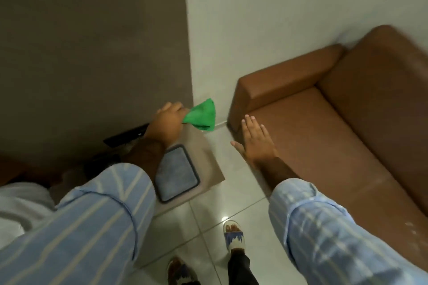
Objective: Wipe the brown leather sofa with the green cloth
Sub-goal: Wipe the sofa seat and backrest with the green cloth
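Observation:
The brown leather sofa (335, 122) fills the right side, with its armrest toward the white wall. A bunched green cloth (202, 115) hangs in the air left of the sofa's armrest, gripped in my left hand (166, 122). The cloth is apart from the sofa. Flat, with fingers stretched out, my right hand (254, 139) hovers over the sofa seat's near left corner; whether it touches the leather cannot be told.
A low beige table (208, 159) stands under my left arm with a grey-blue tablet (176, 173) on it. A dark flat object (126, 137) lies by the brown wall. Glossy white floor tiles (208, 227) and my slippered feet (234, 236) are below.

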Tool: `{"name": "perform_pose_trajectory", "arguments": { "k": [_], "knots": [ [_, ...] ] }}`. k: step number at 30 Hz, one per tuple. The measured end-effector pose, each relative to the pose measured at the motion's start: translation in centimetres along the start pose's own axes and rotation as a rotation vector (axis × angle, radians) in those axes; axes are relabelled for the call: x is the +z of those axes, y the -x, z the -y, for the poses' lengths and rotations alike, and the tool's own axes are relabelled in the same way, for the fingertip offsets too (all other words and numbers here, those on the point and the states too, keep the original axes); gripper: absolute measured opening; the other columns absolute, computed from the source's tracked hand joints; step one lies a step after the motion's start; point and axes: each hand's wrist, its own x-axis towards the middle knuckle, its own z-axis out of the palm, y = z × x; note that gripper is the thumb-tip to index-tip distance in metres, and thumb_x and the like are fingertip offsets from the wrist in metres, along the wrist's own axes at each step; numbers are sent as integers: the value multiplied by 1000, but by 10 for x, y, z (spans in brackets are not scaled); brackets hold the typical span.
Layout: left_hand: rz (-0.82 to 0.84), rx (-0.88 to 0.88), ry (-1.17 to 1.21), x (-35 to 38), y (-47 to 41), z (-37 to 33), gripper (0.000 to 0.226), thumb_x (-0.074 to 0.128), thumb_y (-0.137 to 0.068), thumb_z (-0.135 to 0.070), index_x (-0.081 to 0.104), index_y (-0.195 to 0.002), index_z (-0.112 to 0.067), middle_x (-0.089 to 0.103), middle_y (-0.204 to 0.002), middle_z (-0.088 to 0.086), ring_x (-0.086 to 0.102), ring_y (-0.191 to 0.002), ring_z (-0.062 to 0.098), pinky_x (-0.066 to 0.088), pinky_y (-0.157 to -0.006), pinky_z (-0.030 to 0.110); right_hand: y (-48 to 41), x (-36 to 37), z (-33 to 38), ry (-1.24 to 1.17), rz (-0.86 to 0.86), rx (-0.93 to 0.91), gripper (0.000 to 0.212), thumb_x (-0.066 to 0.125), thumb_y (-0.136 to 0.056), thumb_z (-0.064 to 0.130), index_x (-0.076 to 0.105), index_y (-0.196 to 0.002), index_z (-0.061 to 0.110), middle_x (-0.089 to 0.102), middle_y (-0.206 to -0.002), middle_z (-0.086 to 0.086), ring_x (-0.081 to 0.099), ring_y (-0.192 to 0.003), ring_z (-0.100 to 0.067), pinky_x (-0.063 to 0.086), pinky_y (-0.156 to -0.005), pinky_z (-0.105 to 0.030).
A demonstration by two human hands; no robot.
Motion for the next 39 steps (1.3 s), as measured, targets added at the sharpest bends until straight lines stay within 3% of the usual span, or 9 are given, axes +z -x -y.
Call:
{"name": "perform_pose_trajectory", "arguments": {
  "k": [4,6,13,17,21,29,32,36,39],
  "knots": [
    [-34,190,-42,-64,-21,-87,36,64,-76,-2,65,-111,-9,63,-100,17,54,-87,40,50,-71,47,76,-70,-33,-21,-94,112,90,24,-94,65,40,-153,-1,36,-164,-19,33,-153,-35,29,-122,-54],
    [-29,296,-64,-84,-29,-135,38,67,-78,-5,63,-116,-10,62,-101,17,54,-90,40,50,-72,48,120,-101,-54,-1,-130,156,92,18,-94,66,30,-158,1,26,-168,-17,22,-158,-31,22,-127,-51],
    [-81,604,-4,-122,-37,-342,47,38,-86,-33,53,-123,-8,56,-106,18,52,-96,39,50,-77,50,279,-174,-150,-6,-339,385,97,10,-90,70,22,-161,5,17,-172,-13,12,-160,-27,15,-129,-47],
    [-101,726,49,-99,-26,-470,37,48,-90,-27,52,-123,-9,56,-105,15,52,-93,36,50,-76,51,374,-190,-225,19,-422,504,97,11,-90,70,24,-160,5,19,-171,-12,14,-160,-26,16,-129,-47],
    [-59,772,107,-55,1,-595,31,54,-88,-14,52,-119,-5,55,-101,16,52,-88,34,50,-74,52,476,-180,-316,51,-418,600,98,10,-90,71,24,-161,5,19,-171,-12,14,-160,-26,16,-129,-47],
    [86,761,121,41,50,-766,30,56,-85,-15,52,-115,-8,52,-105,11,51,-90,30,52,-74,48,622,-152,-469,47,-289,759,106,-4,-81,74,13,-163,9,9,-174,-8,4,-161,-22,8,-130,-44],
    [122,690,177,70,48,-807,24,53,-88,-13,55,-112,-10,55,-103,10,53,-89,29,52,-74,47,637,-146,-517,53,-248,743,102,1,-86,75,13,-163,9,8,-174,-7,3,-161,-21,8,-130,-44],
    [172,577,308,112,26,-848,30,59,-85,-7,56,-115,-6,59,-104,14,58,-89,33,50,-77,43,627,-139,-588,71,-199,703,81,28,-104,62,11,-164,9,5,-174,-6,0,-161,-19,6,-131,-43],
    [183,454,393,153,-1,-869,30,60,-81,-4,56,-110,-7,57,-102,15,57,-88,32,46,-77,40,600,-134,-650,115,-163,649,78,28,-106,57,9,-164,9,3,-174,-6,-2,-161,-19,4,-131,-44]
  ]
}}
